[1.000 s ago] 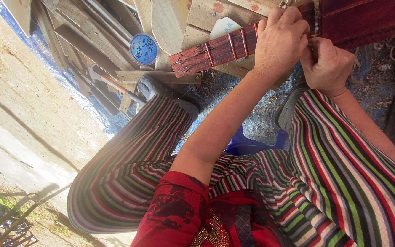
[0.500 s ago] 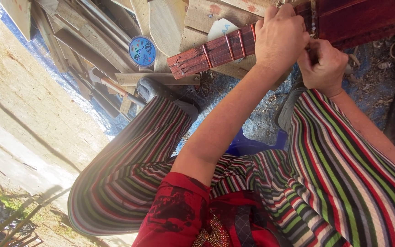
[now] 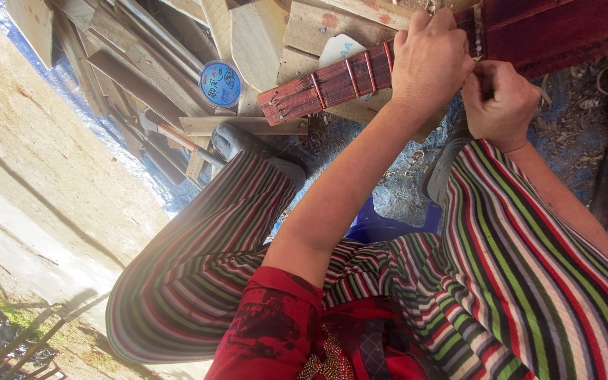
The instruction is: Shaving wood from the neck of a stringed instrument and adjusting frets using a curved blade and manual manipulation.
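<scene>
Left hand (image 3: pixel 431 60) fingers clenched on the red fretted neck (image 3: pixel 332 84); right hand (image 3: pixel 501 102) fingers pinched, contents hidden

Fretted neck (image 3: pixel 332 83): red-stained wood, matt, worn, metal frets. Planks (image 3: pixel 177 63): raw pale wood, rough. Round tin (image 3: pixel 220 84): glossy blue lid. Trousers (image 3: pixel 529 281): striped woven cloth. Stool (image 3: pixel 381 226): smooth blue plastic.

Right hand (image 3: pixel 501 102) has drawn slightly from left hand (image 3: pixel 431 60)
</scene>
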